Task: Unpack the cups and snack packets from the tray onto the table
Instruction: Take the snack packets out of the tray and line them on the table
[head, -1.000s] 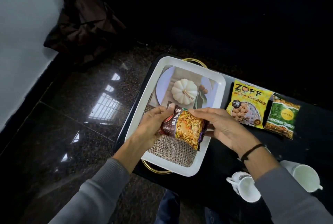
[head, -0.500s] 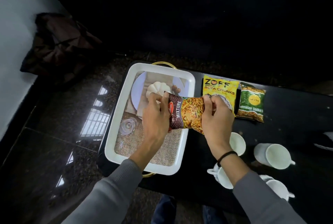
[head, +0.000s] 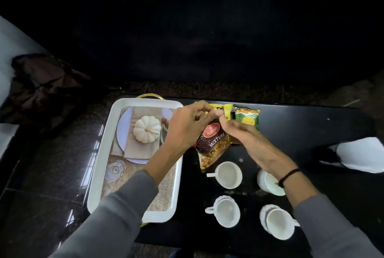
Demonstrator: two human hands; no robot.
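Maroon-and-yellow foil snack packet (head: 212, 145) marked MIXTURE, held between both hands over the black table top (head: 301, 124), just right of the tray's rim. Pinched at its top edge by the left hand (head: 187, 126), fingers curled over the seam. Pinched at the same edge from the other side by the right hand (head: 249, 143), palm down, fingertips closed on the corner. Hangs tilted, top end at the fingertips, bottom end down toward the wrists. Touching the table or not: cannot tell.

Left of the left hand and under its forearm, a white rectangular tray with gold handles (head: 104, 153), its floor showing a white pumpkin, a pale round plate and burlap.

Just beyond the fingertips, a yellow snack packet (head: 227, 110), mostly hidden by the hands. Beside it, past the right hand's fingers, a green snack packet (head: 248, 117) flat on the table.

Between the forearms, four white ceramic cups (head: 227, 174) on the table. One just beside the held packet's bottom end, one partly under the right wrist, two nearer the sleeves.

Round the right wrist, a black band (head: 287, 176).

Far left of the left hand, a dark brown bag (head: 41, 91) on the polished floor.
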